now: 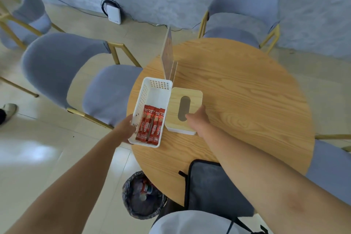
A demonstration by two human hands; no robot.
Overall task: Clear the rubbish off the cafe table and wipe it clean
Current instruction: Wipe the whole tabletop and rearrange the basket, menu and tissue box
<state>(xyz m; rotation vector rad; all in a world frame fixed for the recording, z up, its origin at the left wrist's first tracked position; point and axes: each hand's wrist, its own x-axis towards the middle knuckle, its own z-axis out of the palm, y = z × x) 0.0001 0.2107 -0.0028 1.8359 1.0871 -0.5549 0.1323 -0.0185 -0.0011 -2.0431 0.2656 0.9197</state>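
Round wooden table, left hand fingers gripping basket, right hand fingers flat on tissue box

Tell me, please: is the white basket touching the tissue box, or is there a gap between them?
Touching. In the head view, the white basket's right wall lies flush against the tissue box's left side, with no table wood visible between them.

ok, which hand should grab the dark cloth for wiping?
Probably right. The right hand only rests on the tissue box, and its arm passes directly above the cloth. The left hand grips the white basket.
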